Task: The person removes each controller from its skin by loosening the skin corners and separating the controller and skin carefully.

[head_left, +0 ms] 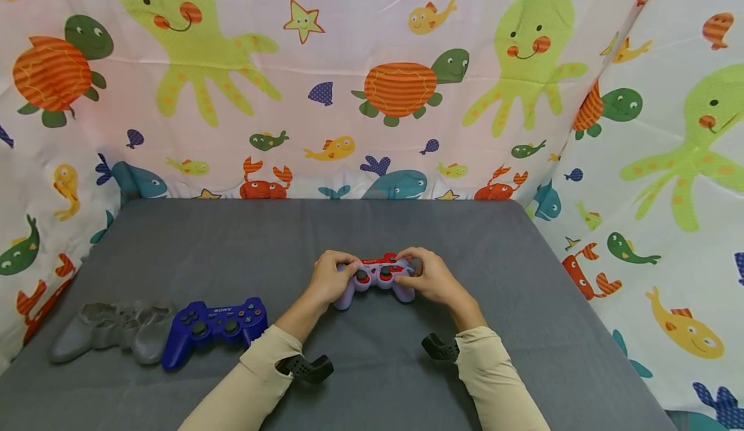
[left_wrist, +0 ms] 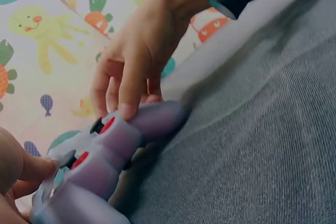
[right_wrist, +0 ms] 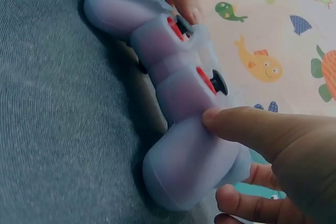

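Observation:
A red game controller (head_left: 391, 258) sits partly inside a pale purple silicone cover (head_left: 345, 298), in front of me at mid-table. The cover wraps both grips, and its openings frame the black thumbsticks (right_wrist: 220, 82). Red still shows along the controller's top edge in the head view. My left hand (head_left: 332, 277) pinches the cover at the left side between thumb and fingers. On the other side my right hand (head_left: 431, 278) holds the right end, its thumb (right_wrist: 236, 124) pressing the cover beside a stick. The controller's underside is hidden.
To the left, a blue controller (head_left: 215, 327) lies on the grey-covered table (head_left: 372, 379), beside a grey silicone cover (head_left: 119, 331). Behind and at both sides hangs a curtain (head_left: 343, 37) printed with sea animals. Black wrist straps (head_left: 308, 369) show at both sleeves.

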